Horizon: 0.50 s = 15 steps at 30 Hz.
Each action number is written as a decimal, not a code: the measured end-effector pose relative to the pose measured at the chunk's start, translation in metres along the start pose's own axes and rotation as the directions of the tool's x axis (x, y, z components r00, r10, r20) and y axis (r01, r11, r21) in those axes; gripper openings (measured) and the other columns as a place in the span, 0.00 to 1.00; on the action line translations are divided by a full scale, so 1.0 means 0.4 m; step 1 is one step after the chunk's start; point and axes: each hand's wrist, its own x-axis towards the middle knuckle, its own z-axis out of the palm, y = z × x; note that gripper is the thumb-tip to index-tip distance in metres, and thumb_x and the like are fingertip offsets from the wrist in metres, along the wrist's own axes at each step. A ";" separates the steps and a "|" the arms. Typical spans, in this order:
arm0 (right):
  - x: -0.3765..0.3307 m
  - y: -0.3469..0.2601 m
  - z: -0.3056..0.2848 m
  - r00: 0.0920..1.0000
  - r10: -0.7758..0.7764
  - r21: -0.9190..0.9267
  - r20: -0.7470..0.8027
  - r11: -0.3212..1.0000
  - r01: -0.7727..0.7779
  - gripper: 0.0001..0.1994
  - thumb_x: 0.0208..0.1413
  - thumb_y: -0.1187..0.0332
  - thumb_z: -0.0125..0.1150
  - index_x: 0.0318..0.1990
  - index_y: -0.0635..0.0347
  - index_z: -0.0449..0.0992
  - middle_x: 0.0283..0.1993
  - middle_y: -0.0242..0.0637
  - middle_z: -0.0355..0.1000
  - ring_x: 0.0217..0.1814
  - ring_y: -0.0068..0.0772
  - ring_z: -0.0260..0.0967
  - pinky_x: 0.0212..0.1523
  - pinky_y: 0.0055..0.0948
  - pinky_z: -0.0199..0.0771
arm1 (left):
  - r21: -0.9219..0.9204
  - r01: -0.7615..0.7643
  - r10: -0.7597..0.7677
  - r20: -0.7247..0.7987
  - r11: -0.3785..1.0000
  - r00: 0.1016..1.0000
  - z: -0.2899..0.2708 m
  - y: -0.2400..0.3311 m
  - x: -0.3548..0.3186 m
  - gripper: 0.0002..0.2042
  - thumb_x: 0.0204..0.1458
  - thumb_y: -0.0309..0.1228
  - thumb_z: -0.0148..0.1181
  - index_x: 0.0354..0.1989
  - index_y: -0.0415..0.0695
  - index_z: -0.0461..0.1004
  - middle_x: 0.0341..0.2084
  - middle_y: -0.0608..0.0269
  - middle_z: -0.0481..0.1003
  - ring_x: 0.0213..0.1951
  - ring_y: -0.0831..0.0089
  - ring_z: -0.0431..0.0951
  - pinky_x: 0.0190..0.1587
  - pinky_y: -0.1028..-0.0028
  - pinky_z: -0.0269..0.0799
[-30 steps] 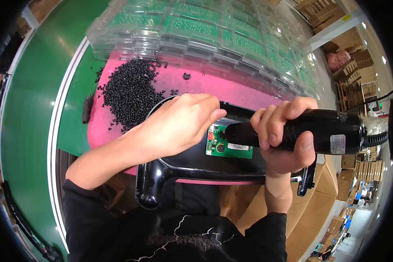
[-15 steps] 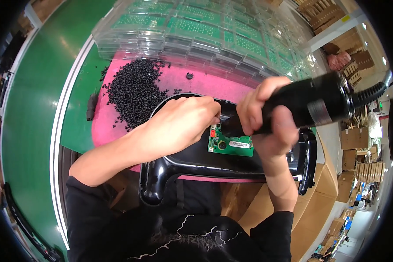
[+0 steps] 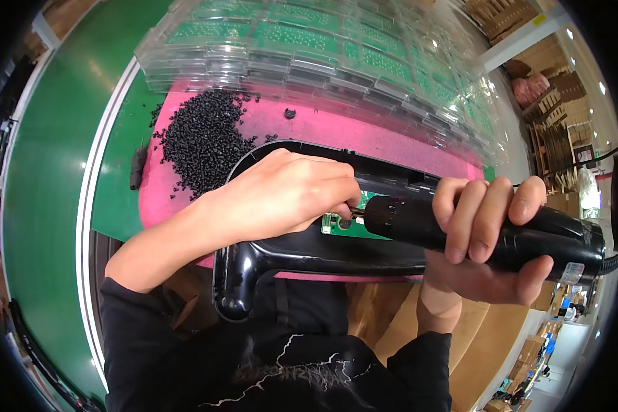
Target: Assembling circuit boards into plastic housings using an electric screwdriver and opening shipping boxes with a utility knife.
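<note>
In my right hand (image 3: 477, 213) lies a corded black electric screwdriver (image 3: 408, 223), fingers wrapped round its body, the tip end pointing left. My left hand (image 3: 295, 185) is closed in a pinch at that tip; what the fingertips hold is too small and covered to name. Beneath both hands is a green circuit board (image 3: 333, 226), partly hidden, set inside a glossy black plastic housing (image 3: 323, 259). The housing's rounded arm points toward me at the left.
A heap of small black screws (image 3: 202, 144) lies on a pink mat (image 3: 275, 123), beside a small black round part (image 3: 290, 113). Clear plastic trays (image 3: 295, 41) with green boards stack behind. A dark handled tool (image 3: 137, 168) lies left; a cardboard box (image 3: 470, 336) stands near right.
My right hand and the screwdriver have swung lower and rightward, and the tool now lies flatter with its tip at my left fingers. My left hand has moved only slightly.
</note>
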 end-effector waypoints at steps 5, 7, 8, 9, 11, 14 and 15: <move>-0.016 0.031 0.028 0.980 0.178 -0.073 -0.089 0.980 -0.185 0.21 0.52 0.46 0.58 0.37 0.53 0.62 0.15 0.22 0.59 0.10 0.18 0.53 0.18 0.23 0.54 | -0.033 0.025 -0.028 -0.078 0.999 0.997 -0.012 -0.003 -0.004 0.06 0.47 0.25 0.63 0.27 0.38 0.72 0.22 0.59 0.72 0.26 0.60 0.75 0.26 0.66 0.71; -0.026 0.036 0.032 0.972 0.215 -0.117 -0.097 0.967 -0.225 0.21 0.51 0.46 0.59 0.36 0.53 0.62 0.15 0.23 0.60 0.11 0.18 0.55 0.19 0.23 0.55 | -0.014 0.065 -0.066 -0.115 0.998 0.991 -0.014 0.001 -0.003 0.06 0.48 0.26 0.63 0.27 0.38 0.72 0.22 0.59 0.72 0.26 0.60 0.75 0.26 0.66 0.71; -0.030 0.039 0.034 0.969 0.228 -0.124 -0.093 0.963 -0.238 0.22 0.50 0.46 0.60 0.36 0.53 0.62 0.15 0.23 0.60 0.11 0.19 0.56 0.19 0.23 0.56 | 0.032 0.090 -0.087 -0.101 0.995 0.991 -0.014 0.004 -0.004 0.07 0.48 0.27 0.62 0.26 0.38 0.72 0.21 0.58 0.71 0.25 0.59 0.75 0.25 0.65 0.70; -0.033 0.044 0.033 0.967 0.239 -0.134 -0.089 0.959 -0.250 0.22 0.50 0.46 0.61 0.36 0.53 0.62 0.15 0.24 0.61 0.11 0.19 0.56 0.19 0.24 0.56 | 0.078 0.113 -0.106 -0.090 0.991 0.990 -0.013 0.004 -0.002 0.08 0.49 0.29 0.62 0.25 0.38 0.71 0.21 0.58 0.70 0.24 0.58 0.74 0.25 0.64 0.69; -0.034 0.041 0.043 0.957 0.272 -0.153 -0.100 0.946 -0.285 0.24 0.48 0.45 0.64 0.34 0.53 0.61 0.15 0.24 0.61 0.12 0.21 0.57 0.19 0.25 0.56 | 0.119 0.141 -0.132 -0.083 0.983 0.988 -0.015 0.010 -0.001 0.09 0.50 0.30 0.61 0.24 0.38 0.70 0.20 0.57 0.69 0.24 0.57 0.73 0.24 0.63 0.68; -0.030 0.046 0.049 0.945 0.325 -0.095 0.019 0.942 -0.322 0.24 0.47 0.46 0.67 0.32 0.53 0.61 0.16 0.24 0.61 0.13 0.22 0.58 0.21 0.25 0.57 | 0.137 0.182 -0.170 -0.099 0.974 0.981 -0.008 0.017 0.000 0.10 0.51 0.30 0.60 0.24 0.38 0.68 0.21 0.56 0.68 0.25 0.54 0.72 0.23 0.61 0.67; -0.034 0.056 0.053 0.940 0.340 -0.128 0.024 0.934 -0.334 0.25 0.47 0.46 0.68 0.32 0.53 0.61 0.16 0.24 0.61 0.13 0.22 0.58 0.21 0.25 0.56 | 0.111 0.193 -0.180 -0.116 0.975 0.977 -0.004 0.017 -0.002 0.10 0.52 0.29 0.59 0.25 0.38 0.67 0.21 0.56 0.67 0.25 0.53 0.72 0.23 0.61 0.66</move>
